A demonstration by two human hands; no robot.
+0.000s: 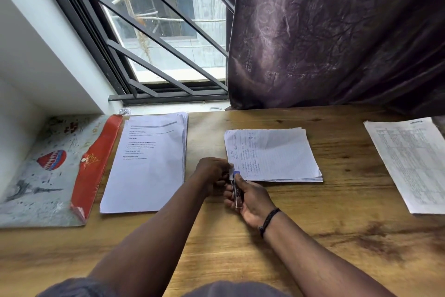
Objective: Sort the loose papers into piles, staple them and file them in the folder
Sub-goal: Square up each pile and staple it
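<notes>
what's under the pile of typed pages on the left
The typed pages lie mostly on the bare wooden table. Their left edge seems to meet or overlap the folder and its red flap. Whatever is beneath the stack is covered.

Both forearms are bare from the elbow down, with no watch or ring to be seen on either hand. A thin dark band [269, 222], like a cord or braided bracelet, circles the wrist of the right hand [250, 196]; the left hand [212, 171] has nothing at the wrist. At the bottom edge of the view a fold of grey-blue cloth [72, 288] shows by the left upper arm, and more of the same cloth [231, 290] lies between the arms.
</notes>
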